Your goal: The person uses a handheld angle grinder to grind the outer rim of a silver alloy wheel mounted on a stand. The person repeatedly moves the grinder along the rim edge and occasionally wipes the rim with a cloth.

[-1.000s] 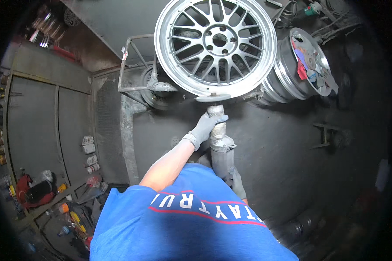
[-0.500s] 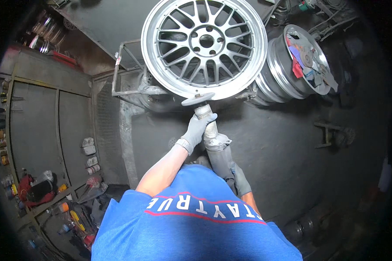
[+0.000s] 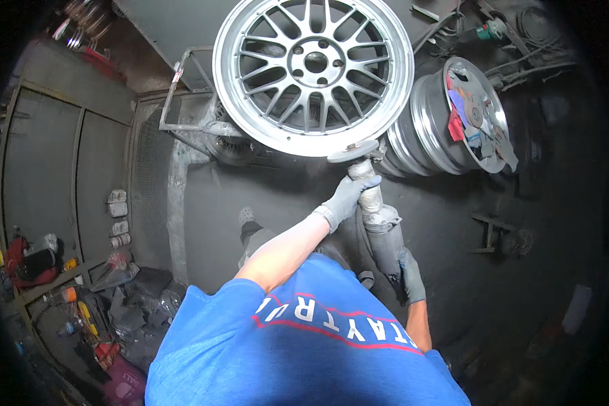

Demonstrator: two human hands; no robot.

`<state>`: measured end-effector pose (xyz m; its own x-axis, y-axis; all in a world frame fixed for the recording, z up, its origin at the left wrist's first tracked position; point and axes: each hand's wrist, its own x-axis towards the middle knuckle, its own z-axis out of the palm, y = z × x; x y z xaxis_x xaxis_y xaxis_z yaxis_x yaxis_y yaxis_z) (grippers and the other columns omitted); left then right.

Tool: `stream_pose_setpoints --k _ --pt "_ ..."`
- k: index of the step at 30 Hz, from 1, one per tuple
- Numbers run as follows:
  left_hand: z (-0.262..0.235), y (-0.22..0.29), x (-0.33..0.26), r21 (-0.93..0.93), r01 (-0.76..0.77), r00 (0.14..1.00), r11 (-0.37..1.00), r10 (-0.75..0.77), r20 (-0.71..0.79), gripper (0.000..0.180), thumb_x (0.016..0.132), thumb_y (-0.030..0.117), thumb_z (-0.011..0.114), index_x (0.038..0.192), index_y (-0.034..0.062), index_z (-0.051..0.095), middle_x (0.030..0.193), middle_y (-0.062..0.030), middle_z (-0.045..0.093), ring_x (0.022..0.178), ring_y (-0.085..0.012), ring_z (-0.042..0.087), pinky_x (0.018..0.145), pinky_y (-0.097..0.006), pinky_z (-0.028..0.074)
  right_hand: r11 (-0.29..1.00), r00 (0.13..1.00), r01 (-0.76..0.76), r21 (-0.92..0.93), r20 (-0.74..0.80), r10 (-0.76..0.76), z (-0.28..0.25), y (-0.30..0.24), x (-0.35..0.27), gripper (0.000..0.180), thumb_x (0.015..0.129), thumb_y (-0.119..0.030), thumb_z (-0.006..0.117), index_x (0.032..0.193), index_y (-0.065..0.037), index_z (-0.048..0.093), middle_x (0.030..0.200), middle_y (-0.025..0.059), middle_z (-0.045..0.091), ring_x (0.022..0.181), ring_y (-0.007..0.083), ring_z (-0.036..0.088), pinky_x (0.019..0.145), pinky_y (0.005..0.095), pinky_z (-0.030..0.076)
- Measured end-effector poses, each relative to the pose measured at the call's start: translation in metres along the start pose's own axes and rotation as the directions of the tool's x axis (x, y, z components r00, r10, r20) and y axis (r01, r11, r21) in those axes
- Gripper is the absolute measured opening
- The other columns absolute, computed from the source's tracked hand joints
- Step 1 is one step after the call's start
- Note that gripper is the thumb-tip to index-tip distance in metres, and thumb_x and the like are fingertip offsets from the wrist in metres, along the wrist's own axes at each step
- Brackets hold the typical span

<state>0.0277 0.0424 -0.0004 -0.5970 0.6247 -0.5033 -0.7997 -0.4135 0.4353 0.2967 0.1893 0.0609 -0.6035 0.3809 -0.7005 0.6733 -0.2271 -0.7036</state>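
A silver multi-spoke car wheel (image 3: pixel 311 80) faces up on a metal stand in front of me. My left hand (image 3: pixel 346 201), gloved in grey, is wrapped round the taped neck of an angle grinder (image 3: pixel 386 245). Lower down, my right hand (image 3: pixel 413 277), also gloved, grips the rear of its grey body. The grinder's round disc (image 3: pixel 352 151) is at the wheel's near lip, right of centre; whether it touches cannot be made out.
The tubular stand (image 3: pixel 195 126) sticks out left of the wheel. More rims (image 3: pixel 446 132) lie at right, with rags (image 3: pixel 458 116) and discs on top. A small metal frame (image 3: pixel 492 230) stands on the floor. Bags and bottles crowd the lower left, near a mesh panel (image 3: pixel 154 169).
Both hands have carried the grinder to the right, so its disc has shifted from the lip's middle toward its right side. My view and body have turned slightly.
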Motion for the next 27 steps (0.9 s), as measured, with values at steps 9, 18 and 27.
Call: stream_pose_setpoints --k 9,18,27 --pt "-0.041 0.031 -0.035 -0.055 -0.011 0.994 0.998 0.005 -0.105 0.029 0.088 0.015 0.083 0.112 0.0102 0.067 0.103 -0.0033 0.07 0.095 -0.0179 0.069 0.086 -0.039 0.057 0.991 0.999 0.018 -0.13 0.051 -0.012 0.02 0.006 0.009 0.069 0.105 -0.054 0.055 0.146 0.001 0.055 0.132 0.0135 0.066 0.118 0.0215 0.061 0.099 0.0368 0.05" --pt "-0.097 0.106 -0.071 0.184 -0.235 0.911 0.955 0.282 -0.301 0.042 0.083 0.018 0.086 0.118 0.0047 0.067 0.108 -0.0062 0.072 0.097 -0.0188 0.07 0.089 -0.037 0.056 0.995 0.964 -0.096 0.036 0.251 0.084 0.137 -0.009 0.02 0.074 0.103 -0.056 0.056 0.15 0.001 0.052 0.141 0.0157 0.062 0.123 0.0246 0.061 0.103 0.0366 0.049" --pt "-0.088 0.106 -0.065 0.202 -0.274 0.869 0.94 0.332 -0.367 0.049 0.083 0.019 0.086 0.125 0.0046 0.065 0.113 -0.0062 0.071 0.099 -0.0184 0.069 0.089 -0.035 0.056 0.998 0.949 -0.029 -0.06 0.313 0.046 0.121 -0.011 0.048 0.074 0.104 -0.057 0.056 0.148 0.002 0.053 0.142 0.0152 0.062 0.124 0.0233 0.06 0.105 0.0353 0.047"
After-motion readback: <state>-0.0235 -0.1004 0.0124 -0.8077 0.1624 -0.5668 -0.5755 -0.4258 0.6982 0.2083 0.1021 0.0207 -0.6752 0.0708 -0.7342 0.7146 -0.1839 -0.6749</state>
